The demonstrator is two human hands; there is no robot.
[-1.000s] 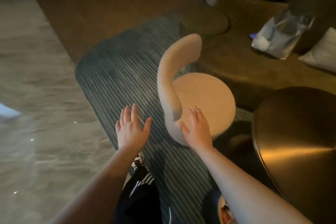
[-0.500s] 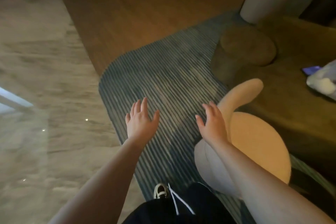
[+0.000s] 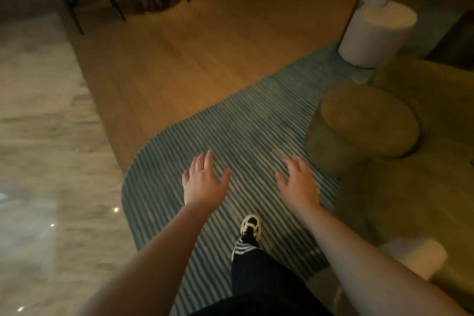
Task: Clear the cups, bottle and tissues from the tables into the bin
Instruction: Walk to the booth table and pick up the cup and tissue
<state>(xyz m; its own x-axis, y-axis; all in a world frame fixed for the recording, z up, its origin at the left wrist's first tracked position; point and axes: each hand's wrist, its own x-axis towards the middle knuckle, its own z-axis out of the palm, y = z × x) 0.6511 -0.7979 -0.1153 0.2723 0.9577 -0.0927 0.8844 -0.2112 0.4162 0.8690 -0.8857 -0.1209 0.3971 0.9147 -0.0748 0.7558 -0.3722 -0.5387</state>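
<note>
My left hand is stretched out in front of me over the striped rug, fingers straight and spread, holding nothing. My right hand hangs beside it to the right, fingers relaxed and a little bent, also empty. No cup, bottle, tissue or bin shows in this view.
A striped blue-grey rug lies underfoot, with my shoe on it. Wooden floor runs ahead, marble floor to the left. An olive round pouf and sofa sit right, a white stool beyond, chairs at the back.
The view has swung left and forward: the beige chair has slid to the lower right edge, the round metal table and bag on the sofa are gone from view. Both hands stay empty.
</note>
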